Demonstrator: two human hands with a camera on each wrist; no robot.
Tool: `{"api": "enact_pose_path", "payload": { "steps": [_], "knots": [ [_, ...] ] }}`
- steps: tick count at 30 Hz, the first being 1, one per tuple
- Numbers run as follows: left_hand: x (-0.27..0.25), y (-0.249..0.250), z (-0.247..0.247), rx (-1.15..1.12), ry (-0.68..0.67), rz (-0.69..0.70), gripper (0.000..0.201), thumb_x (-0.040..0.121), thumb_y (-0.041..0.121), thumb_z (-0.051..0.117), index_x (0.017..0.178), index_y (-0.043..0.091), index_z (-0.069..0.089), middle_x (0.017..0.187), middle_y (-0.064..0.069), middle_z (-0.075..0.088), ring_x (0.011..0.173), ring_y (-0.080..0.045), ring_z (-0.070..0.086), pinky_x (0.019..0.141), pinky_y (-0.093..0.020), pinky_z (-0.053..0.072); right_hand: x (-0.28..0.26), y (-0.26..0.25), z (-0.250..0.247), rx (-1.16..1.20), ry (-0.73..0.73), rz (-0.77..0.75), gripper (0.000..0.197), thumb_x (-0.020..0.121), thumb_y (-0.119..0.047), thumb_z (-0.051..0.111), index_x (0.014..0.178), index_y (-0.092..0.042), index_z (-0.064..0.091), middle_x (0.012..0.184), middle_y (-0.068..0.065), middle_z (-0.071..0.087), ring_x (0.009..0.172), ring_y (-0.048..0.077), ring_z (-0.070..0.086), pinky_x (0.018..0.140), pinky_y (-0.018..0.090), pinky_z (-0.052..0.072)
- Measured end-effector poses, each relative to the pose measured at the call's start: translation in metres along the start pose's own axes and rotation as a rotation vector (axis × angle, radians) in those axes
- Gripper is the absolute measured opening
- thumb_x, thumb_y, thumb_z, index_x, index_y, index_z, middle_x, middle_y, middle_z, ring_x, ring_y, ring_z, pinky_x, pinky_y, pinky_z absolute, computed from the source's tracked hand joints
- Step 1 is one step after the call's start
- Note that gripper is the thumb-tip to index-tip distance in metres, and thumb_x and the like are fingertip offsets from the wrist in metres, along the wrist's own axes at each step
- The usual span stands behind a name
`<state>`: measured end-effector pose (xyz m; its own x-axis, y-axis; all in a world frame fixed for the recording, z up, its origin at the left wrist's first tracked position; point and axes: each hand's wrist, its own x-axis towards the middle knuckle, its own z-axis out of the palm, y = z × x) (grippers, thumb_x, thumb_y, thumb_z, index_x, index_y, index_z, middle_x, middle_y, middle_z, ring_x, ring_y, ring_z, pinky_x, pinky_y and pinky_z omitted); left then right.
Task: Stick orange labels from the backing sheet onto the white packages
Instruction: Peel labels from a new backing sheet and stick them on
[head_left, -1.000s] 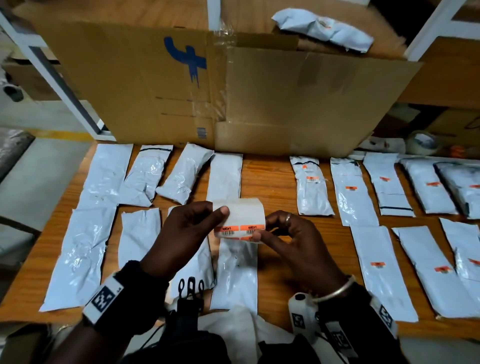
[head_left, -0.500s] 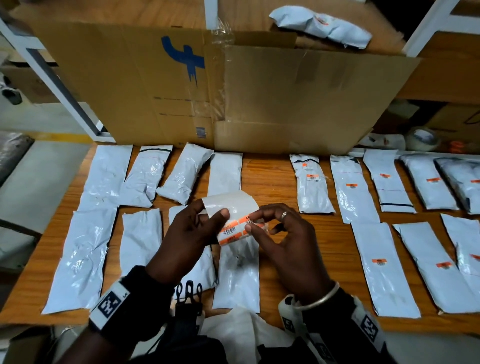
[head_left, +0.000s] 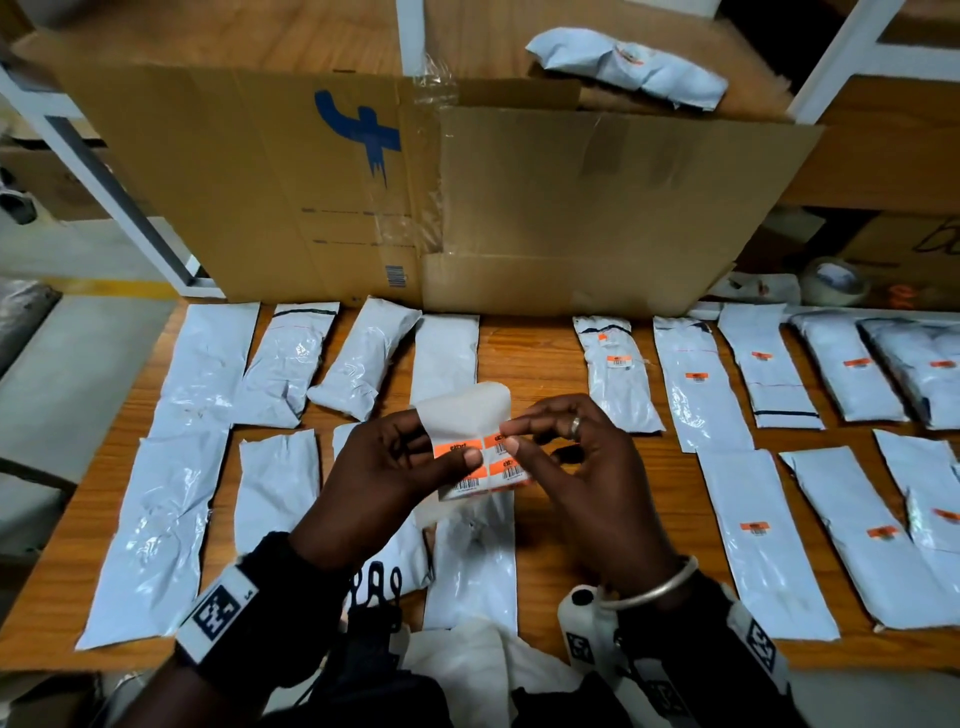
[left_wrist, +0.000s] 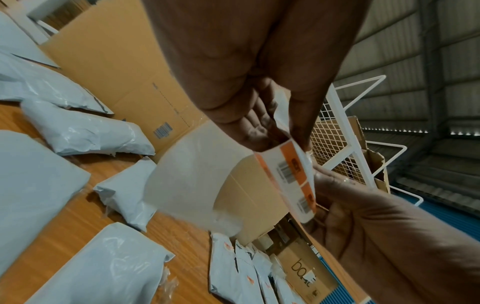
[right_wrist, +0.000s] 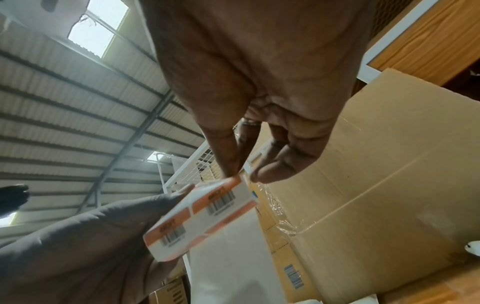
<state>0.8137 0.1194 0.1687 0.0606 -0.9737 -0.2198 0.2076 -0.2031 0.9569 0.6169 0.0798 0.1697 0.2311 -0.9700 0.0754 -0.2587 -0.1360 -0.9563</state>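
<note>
Between both hands (head_left: 488, 462), backing sheet (head_left: 467, 415) pinched

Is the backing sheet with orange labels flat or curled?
Curled: the backing sheet bends over at its bare top while the left hand holds it.

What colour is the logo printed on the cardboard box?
Blue, on the cardboard box; clearest in the head view.

I see a big cardboard box (head_left: 519, 197) standing at the back of the wooden table (head_left: 535, 358). A roll of tape (head_left: 834, 281) sits far right.
</note>
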Motion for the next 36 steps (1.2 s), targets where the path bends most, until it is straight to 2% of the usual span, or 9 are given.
{"api": "enact_pose_path", "payload": {
  "steps": [5,8,12,16,19,21,26,32,36],
  "knots": [
    [-0.002,0.0,0.003,-0.014,0.014,0.004,0.046,0.073,-0.001,0.079,0.119,0.006,0.072,0.105,-0.014,0.078,0.098,-0.028,0.076,0.079,-0.031,0.062,-0.004,-0.004,0.0,0.015,-0.081,0.013,0.014,0.092,-0.012,0.074,0.097,-0.025,0.079,0.099,-0.01,0.073,0.098,0.009,0.07,0.083,0.028,0.058],
    [-0.005,-0.001,0.002,0.009,0.033,0.007,0.039,0.073,0.001,0.08,0.111,0.008,0.075,0.099,-0.014,0.079,0.092,-0.028,0.077,0.076,-0.03,0.062,-0.007,-0.005,0.001,0.063,-0.134,0.075,0.015,0.094,-0.01,0.072,0.099,-0.022,0.08,0.097,-0.012,0.077,0.096,0.005,0.072,0.081,0.022,0.058],
    [-0.007,-0.004,0.001,0.044,0.041,-0.004,0.036,0.078,-0.002,0.078,0.113,0.006,0.074,0.099,-0.012,0.079,0.09,-0.025,0.078,0.072,-0.027,0.061,-0.007,-0.007,0.001,0.119,-0.162,0.119,0.011,0.095,-0.014,0.071,0.099,-0.017,0.081,0.093,-0.008,0.079,0.089,0.004,0.074,0.076,0.015,0.055],
    [-0.009,-0.003,0.002,0.054,0.042,-0.026,0.036,0.08,0.003,0.078,0.115,0.007,0.073,0.102,-0.012,0.079,0.096,-0.029,0.077,0.083,-0.039,0.063,-0.006,-0.008,0.001,0.09,-0.129,0.118,0.009,0.091,-0.018,0.075,0.098,-0.018,0.081,0.092,-0.01,0.079,0.089,0.005,0.075,0.08,0.021,0.059],
    [-0.01,-0.001,0.004,0.059,0.052,-0.034,0.034,0.081,0.003,0.077,0.115,0.007,0.073,0.101,-0.012,0.079,0.095,-0.029,0.077,0.086,-0.042,0.063,-0.005,-0.007,0.002,0.067,-0.096,0.121,0.007,0.091,-0.019,0.076,0.096,-0.019,0.082,0.09,-0.01,0.079,0.089,0.006,0.075,0.083,0.028,0.061],
    [-0.01,0.0,0.005,0.064,0.058,-0.039,0.034,0.082,0.002,0.077,0.115,0.006,0.073,0.1,-0.014,0.079,0.095,-0.03,0.077,0.086,-0.044,0.062,-0.005,-0.007,0.003,0.061,-0.084,0.119,0.007,0.091,-0.017,0.076,0.095,-0.019,0.082,0.089,-0.011,0.079,0.087,0.005,0.075,0.079,0.024,0.06],
    [-0.01,0.0,0.005,0.076,0.069,-0.052,0.03,0.082,0.005,0.076,0.112,0.003,0.072,0.096,-0.016,0.079,0.092,-0.031,0.077,0.085,-0.043,0.063,-0.006,-0.009,0.004,0.082,-0.089,0.14,0.008,0.091,-0.013,0.076,0.097,-0.016,0.081,0.089,-0.013,0.078,0.083,0.001,0.075,0.068,0.013,0.056],
    [-0.01,-0.002,0.004,0.091,0.064,-0.058,0.034,0.084,0.007,0.076,0.117,0.005,0.07,0.098,-0.015,0.079,0.093,-0.029,0.077,0.085,-0.042,0.063,-0.007,-0.006,0.007,0.086,-0.082,0.149,0.009,0.092,-0.01,0.074,0.099,-0.011,0.079,0.091,-0.006,0.079,0.084,0.005,0.076,0.071,0.019,0.059],
    [-0.008,-0.003,0.003,0.073,0.072,-0.046,0.04,0.08,0.013,0.077,0.119,0.006,0.069,0.097,-0.017,0.079,0.093,-0.031,0.077,0.084,-0.043,0.062,-0.009,-0.004,0.011,0.028,-0.019,0.091,0.01,0.089,-0.012,0.078,0.097,-0.018,0.079,0.092,-0.009,0.077,0.087,0.005,0.075,0.075,0.023,0.062]
  ]
}}
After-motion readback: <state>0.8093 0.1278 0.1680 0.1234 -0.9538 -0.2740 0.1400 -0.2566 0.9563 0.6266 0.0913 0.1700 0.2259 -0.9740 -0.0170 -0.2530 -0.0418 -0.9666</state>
